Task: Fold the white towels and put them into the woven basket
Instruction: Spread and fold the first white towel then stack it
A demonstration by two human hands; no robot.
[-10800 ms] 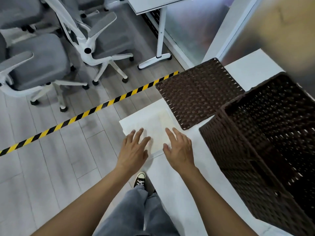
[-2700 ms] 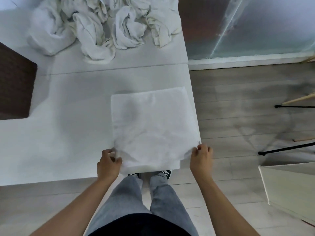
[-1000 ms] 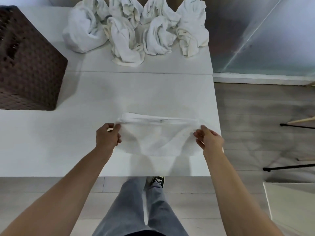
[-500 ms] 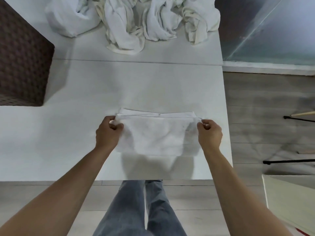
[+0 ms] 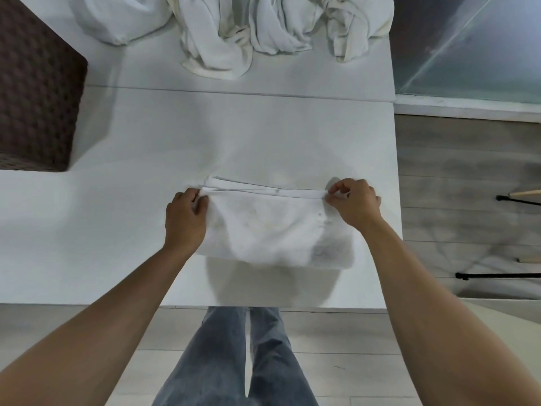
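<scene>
Both hands pinching far corners of the towel (image 5: 275, 230): left hand (image 5: 185, 218), right hand (image 5: 355, 202). Towel flat on table (image 5: 146, 230), near front edge. Judging: first fold done; next, a second fold across. Basket (image 5: 35, 92) far left, inside hidden. Unfolded pile (image 5: 234, 30) at back

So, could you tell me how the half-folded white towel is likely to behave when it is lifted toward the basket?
The half-folded towel will probably sag and come unfolded, since it is thin cloth whose layers lie loose at the far edge. It looks light: the left hand and right hand hold it by pinched corners alone. Supporting it from beneath seems wise.
</scene>
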